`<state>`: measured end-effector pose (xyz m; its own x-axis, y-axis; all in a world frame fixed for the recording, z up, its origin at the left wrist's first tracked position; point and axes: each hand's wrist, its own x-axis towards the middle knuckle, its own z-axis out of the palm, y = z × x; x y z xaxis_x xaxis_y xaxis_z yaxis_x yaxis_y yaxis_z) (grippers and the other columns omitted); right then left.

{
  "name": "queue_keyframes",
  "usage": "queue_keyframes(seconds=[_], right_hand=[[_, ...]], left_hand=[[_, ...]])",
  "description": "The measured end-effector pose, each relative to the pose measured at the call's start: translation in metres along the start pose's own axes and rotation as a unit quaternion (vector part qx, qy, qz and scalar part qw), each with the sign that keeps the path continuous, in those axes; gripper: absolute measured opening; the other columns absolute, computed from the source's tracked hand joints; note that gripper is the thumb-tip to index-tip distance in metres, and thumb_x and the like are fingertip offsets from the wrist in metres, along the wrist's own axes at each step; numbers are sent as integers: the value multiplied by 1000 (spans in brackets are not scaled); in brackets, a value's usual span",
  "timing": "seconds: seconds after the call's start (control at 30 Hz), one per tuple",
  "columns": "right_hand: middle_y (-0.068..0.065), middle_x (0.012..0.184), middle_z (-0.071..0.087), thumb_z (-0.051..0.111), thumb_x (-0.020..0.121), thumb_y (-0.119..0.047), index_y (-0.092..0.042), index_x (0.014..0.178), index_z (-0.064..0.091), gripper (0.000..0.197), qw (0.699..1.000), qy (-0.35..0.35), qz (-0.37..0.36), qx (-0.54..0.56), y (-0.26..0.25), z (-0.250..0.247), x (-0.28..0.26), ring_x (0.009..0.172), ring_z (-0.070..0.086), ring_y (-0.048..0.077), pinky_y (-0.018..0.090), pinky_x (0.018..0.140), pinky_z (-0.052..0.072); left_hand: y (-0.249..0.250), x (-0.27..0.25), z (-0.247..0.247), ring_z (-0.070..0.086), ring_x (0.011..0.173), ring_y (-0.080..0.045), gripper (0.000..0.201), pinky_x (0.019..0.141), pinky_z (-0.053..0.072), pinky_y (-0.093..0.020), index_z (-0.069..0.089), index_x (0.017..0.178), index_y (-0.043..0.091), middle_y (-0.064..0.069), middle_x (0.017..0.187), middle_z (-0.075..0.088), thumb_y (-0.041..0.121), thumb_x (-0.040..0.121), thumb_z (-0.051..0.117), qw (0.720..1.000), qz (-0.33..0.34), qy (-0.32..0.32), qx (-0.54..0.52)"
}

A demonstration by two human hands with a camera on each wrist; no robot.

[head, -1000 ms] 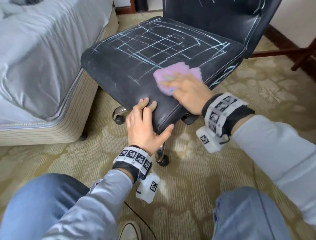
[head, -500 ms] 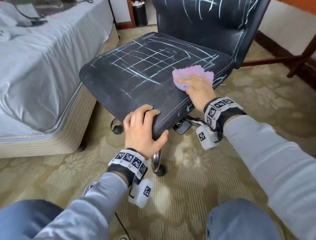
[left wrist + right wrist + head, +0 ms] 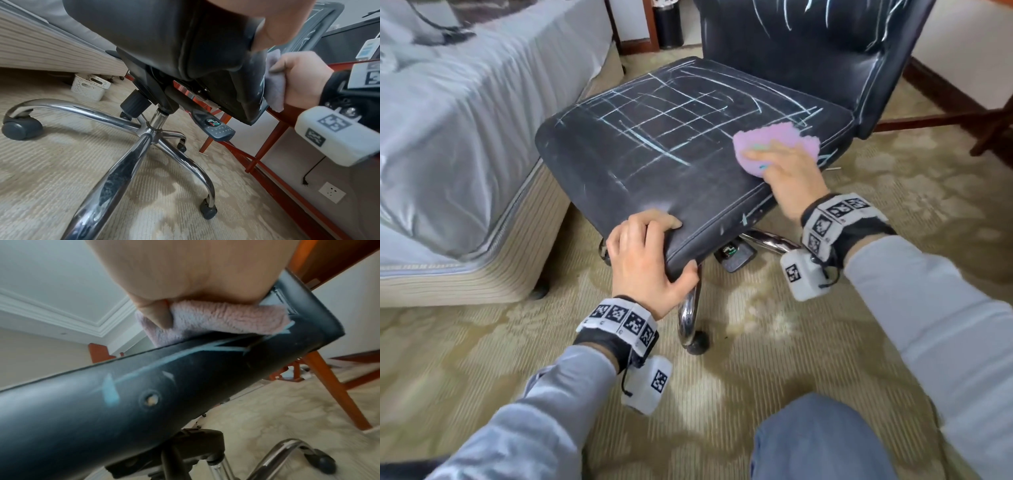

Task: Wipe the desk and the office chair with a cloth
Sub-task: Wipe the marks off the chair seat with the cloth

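A black office chair seat (image 3: 654, 147) fills the middle of the head view, covered in pale blue-white chalk lines; its backrest (image 3: 808, 44) is scribbled too. A pink fluffy cloth (image 3: 780, 140) lies on the seat's right rear edge under my right hand (image 3: 787, 171), whose fingers press flat on it. The right wrist view shows the cloth (image 3: 216, 321) squeezed between palm and seat rim (image 3: 144, 382). My left hand (image 3: 647, 260) grips the seat's front corner, fingers on top and thumb underneath. In the left wrist view, the cloth (image 3: 275, 87) hangs at the seat's side.
A bed (image 3: 465, 113) with grey sheets stands close on the left. The chrome chair base (image 3: 123, 155) and castors spread over patterned carpet (image 3: 756, 359). Red-brown wooden desk legs (image 3: 265, 146) stand to the right. A white basket (image 3: 90, 86) sits under the bed. My knee (image 3: 822, 442) is at the bottom.
My right hand has slid the cloth along the seat's right edge from the front toward the backrest. My left hand has kept its grip on the front corner.
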<state>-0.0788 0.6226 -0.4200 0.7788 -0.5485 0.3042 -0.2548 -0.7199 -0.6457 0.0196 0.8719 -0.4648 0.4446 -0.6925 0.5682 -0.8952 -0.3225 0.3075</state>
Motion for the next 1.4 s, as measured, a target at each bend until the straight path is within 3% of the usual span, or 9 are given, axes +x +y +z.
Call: queue_keyframes(seconds=[0.07,0.23,0.33,0.47,0.67,0.9,1.07,1.23,1.4], right_hand=[[3,152,43,33,85,-19,-17,140,55,59,1000,4,-3,-12,0,6,-7,147,26,22,34,123,2],[10,161,26,36,93,-9,-9,151,35,59,988,147,22,49,-13,48,-50,151,15,24,52,122,9],[17,161,23,39,85,-9,-4,152,31,68,988,117,-101,-23,-39,88,-78,151,11,35,60,120,8],[10,163,18,48,81,-6,-9,155,24,78,954,21,-262,-144,-42,102,-91,152,6,28,54,122,8],[12,165,6,40,87,-1,-11,158,12,77,981,180,-3,-67,-21,96,-71,152,-3,33,56,122,3],[15,164,12,43,95,-22,-4,155,24,66,981,47,-188,-18,-61,129,-108,153,-1,31,57,121,5],[16,156,34,39,99,-24,-7,144,49,49,973,101,-209,5,-42,97,-92,149,22,32,56,119,18],[12,154,39,39,101,-31,-11,135,61,44,974,101,-199,45,-57,103,-98,146,28,28,53,117,23],[18,141,52,69,88,-25,-11,119,70,34,957,164,-230,-61,-47,94,-73,106,53,33,39,96,37]], left_hand=[[-6,-1,-2,48,118,-22,57,106,31,-48,54,119,20,2,122,52,44,69,65,1000,3,-4,-9],[-19,-3,-11,49,119,-24,55,102,36,-51,56,118,13,-1,123,53,34,69,70,999,16,12,-51],[-24,-6,-9,49,123,-29,56,102,39,-55,56,119,6,-8,128,53,26,69,70,995,0,31,-94],[-35,-7,-12,48,124,-31,61,101,40,-57,53,120,1,-14,128,52,22,66,72,993,4,27,-111],[-43,-7,-16,44,134,-30,62,106,38,-59,46,125,16,-10,130,48,25,69,70,993,-11,14,-113],[-48,-9,-15,44,132,-35,60,107,38,-55,48,126,5,-15,128,48,28,75,71,994,15,1,-105],[-50,-9,-20,41,135,-37,60,110,34,-58,50,127,0,-19,133,46,26,73,60,993,27,-24,-111],[-51,-14,-21,34,142,-35,68,113,29,-60,44,135,-6,-21,147,38,24,77,61,991,15,-20,-132],[-55,-17,-21,28,148,-34,72,115,25,-63,38,142,-5,-19,152,36,31,84,59,992,8,-42,-122]])
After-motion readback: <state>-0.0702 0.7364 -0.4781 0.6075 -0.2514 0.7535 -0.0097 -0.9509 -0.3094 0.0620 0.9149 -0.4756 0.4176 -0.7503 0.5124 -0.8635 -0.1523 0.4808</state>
